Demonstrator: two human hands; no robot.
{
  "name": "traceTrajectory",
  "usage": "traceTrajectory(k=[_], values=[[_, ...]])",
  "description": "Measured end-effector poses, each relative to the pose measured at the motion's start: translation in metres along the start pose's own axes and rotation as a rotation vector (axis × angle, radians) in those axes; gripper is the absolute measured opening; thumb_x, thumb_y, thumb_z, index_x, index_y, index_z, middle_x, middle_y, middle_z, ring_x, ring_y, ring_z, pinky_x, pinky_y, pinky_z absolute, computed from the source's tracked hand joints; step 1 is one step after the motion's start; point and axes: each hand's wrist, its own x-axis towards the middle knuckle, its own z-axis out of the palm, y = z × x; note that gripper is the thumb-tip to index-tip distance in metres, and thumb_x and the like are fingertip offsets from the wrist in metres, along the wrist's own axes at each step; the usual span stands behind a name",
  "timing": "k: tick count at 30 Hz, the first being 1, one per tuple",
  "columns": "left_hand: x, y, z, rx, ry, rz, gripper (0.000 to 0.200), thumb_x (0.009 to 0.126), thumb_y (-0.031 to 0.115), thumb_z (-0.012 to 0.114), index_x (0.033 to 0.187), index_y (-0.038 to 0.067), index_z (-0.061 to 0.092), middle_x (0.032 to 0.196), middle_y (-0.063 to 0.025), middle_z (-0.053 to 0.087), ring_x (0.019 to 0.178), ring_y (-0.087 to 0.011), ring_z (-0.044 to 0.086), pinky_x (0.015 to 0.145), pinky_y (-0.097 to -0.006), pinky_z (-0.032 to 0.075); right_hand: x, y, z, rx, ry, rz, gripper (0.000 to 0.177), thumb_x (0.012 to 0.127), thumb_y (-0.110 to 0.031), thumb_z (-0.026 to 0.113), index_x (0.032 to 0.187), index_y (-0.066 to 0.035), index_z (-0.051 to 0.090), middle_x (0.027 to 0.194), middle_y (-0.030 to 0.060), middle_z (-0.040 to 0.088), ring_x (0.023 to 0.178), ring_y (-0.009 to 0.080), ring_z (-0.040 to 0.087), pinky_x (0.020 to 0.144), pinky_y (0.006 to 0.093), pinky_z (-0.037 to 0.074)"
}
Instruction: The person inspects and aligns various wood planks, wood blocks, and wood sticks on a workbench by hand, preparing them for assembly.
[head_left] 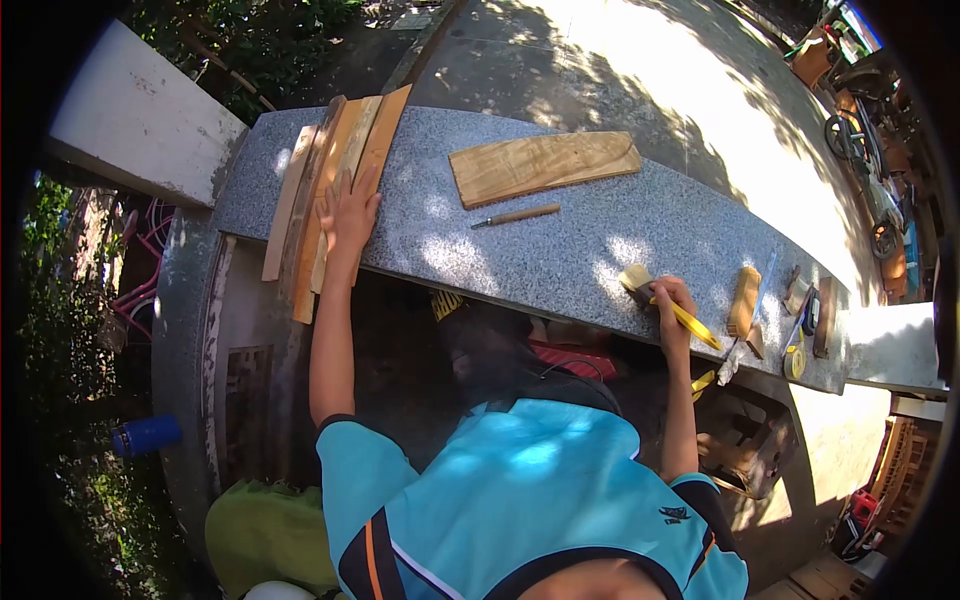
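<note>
My left hand [348,218] lies flat with its fingers spread on a row of several narrow wooden strips [340,150] at the left end of the stone counter. The strips lie side by side and stick out past the counter's front edge. In my right hand [676,304] is a paintbrush [698,326] with a yellow handle and pale bristles, held over the front edge with the bristles towards the counter. Between my hands, farther back, lies a broad wooden board [545,166]. Just in front of it is a chisel-like tool [516,216] with a wooden handle.
On the right of the grey speckled counter [560,270] stand a wood block [743,300], a tape measure [794,360] and other small tools. A white pillar [150,110] rises at the left end. A green chair back [265,535] is at lower left.
</note>
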Motion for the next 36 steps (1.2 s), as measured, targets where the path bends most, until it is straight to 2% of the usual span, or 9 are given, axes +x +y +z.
traceTrajectory(k=[13, 15, 18, 19, 25, 27, 31, 34, 36], values=[[0.033, -0.094, -0.012, 0.23, -0.046, -0.021, 0.052, 0.086, 0.041, 0.048, 0.134, 0.038, 0.027, 0.136, -0.0105, 0.033, 0.12, -0.039, 0.035, 0.096, -0.0566, 0.028, 0.002, 0.005, -0.003, -0.16, -0.019, -0.086, 0.022, 0.07, -0.007, 0.068, 0.089, -0.003, 0.059, 0.085, 0.0074, 0.057, 0.078, 0.0133, 0.055, 0.067, 0.0277, 0.044], [0.033, -0.077, -0.02, 0.48, 0.048, -0.049, 0.056, 0.086, 0.041, 0.05, 0.136, 0.033, 0.027, 0.135, -0.0134, 0.032, 0.12, -0.0384, 0.034, 0.095, -0.057, 0.028, 0.001, -0.004, -0.006, -0.173, -0.069, 0.079, 0.03, 0.067, -0.008, 0.071, 0.094, -0.004, 0.059, 0.086, 0.0071, 0.056, 0.078, 0.013, 0.054, 0.068, 0.0267, 0.044], [0.05, -0.03, -0.013, 0.116, 0.206, 0.088, 0.058, 0.085, 0.041, 0.052, 0.135, 0.021, 0.03, 0.133, -0.0174, 0.03, 0.12, -0.0376, 0.033, 0.094, -0.0545, 0.029, 0.008, -0.003, -0.004, -0.152, -0.085, -0.071, 0.037, 0.064, -0.008, 0.072, 0.098, -0.005, 0.057, 0.089, 0.006, 0.055, 0.077, 0.0118, 0.054, 0.067, 0.0255, 0.043], [0.057, 0.006, -0.028, -0.223, 0.161, 0.247, 0.059, 0.084, 0.042, 0.053, 0.132, 0.015, 0.034, 0.131, -0.0188, 0.033, 0.119, -0.0373, 0.035, 0.094, -0.0508, 0.03, 0.012, -0.005, -0.003, -0.159, -0.097, -0.08, 0.035, 0.065, -0.005, 0.07, 0.097, -0.004, 0.056, 0.091, 0.0052, 0.055, 0.078, 0.0122, 0.054, 0.068, 0.0254, 0.043], [0.06, 0.218, -0.039, -0.431, -0.092, 0.69, 0.071, 0.069, 0.049, 0.065, 0.127, 0.016, 0.043, 0.128, -0.0174, 0.038, 0.117, -0.0361, 0.039, 0.097, -0.0466, 0.03, 0.014, 0.006, -0.002, -0.179, -0.019, -0.203, 0.027, 0.066, 0.0, 0.068, 0.091, -0.002, 0.058, 0.086, 0.0087, 0.057, 0.076, 0.0198, 0.056, 0.067, 0.0288, 0.045], [0.066, 0.239, -0.02, -0.397, -0.158, 0.687, 0.071, 0.066, 0.047, 0.069, 0.124, 0.014, 0.046, 0.127, -0.0176, 0.04, 0.116, -0.0349, 0.041, 0.096, -0.0451, 0.032, 0.012, 0.001, 0.0, -0.261, -0.016, -0.243, 0.022, 0.071, 0.003, 0.065, 0.091, -0.002, 0.057, 0.09, 0.005, 0.053, 0.079, 0.0119, 0.055, 0.067, 0.0236, 0.044], [0.076, 0.235, -0.021, -0.593, -0.265, 0.571, 0.073, 0.055, 0.033, 0.078, 0.119, 0.01, 0.052, 0.114, -0.0152, 0.051, 0.11, -0.0306, 0.047, 0.091, -0.0396, 0.039, 0.01, 0.0, 0.001, -0.23, -0.003, -0.211, 0.02, 0.073, 0.001, 0.065, 0.091, -0.001, 0.057, 0.088, 0.0063, 0.056, 0.076, 0.0116, 0.057, 0.065, 0.023, 0.047], [0.075, 0.221, -0.03, -0.613, -0.206, 0.514, 0.081, 0.05, 0.029, 0.08, 0.122, 0.008, 0.048, 0.108, -0.0129, 0.055, 0.106, -0.0317, 0.048, 0.092, -0.0411, 0.036, 0.012, 0.004, 0.005, -0.125, 0.032, 0.043, 0.021, 0.072, -0.006, 0.067, 0.09, -0.001, 0.058, 0.081, 0.0083, 0.058, 0.075, 0.0182, 0.059, 0.066, 0.0279, 0.047], [0.067, 0.218, -0.042, -0.579, -0.086, 0.521, 0.086, 0.049, 0.029, 0.08, 0.124, 0.008, 0.045, 0.108, -0.0128, 0.054, 0.105, -0.0324, 0.047, 0.093, -0.0419, 0.034, 0.015, -0.002, 0.007, 0.064, 0.078, 0.181, 0.018, 0.077, -0.01, 0.065, 0.091, 0.0, 0.058, 0.08, 0.0049, 0.058, 0.071, 0.0129, 0.059, 0.061, 0.0253, 0.047]])
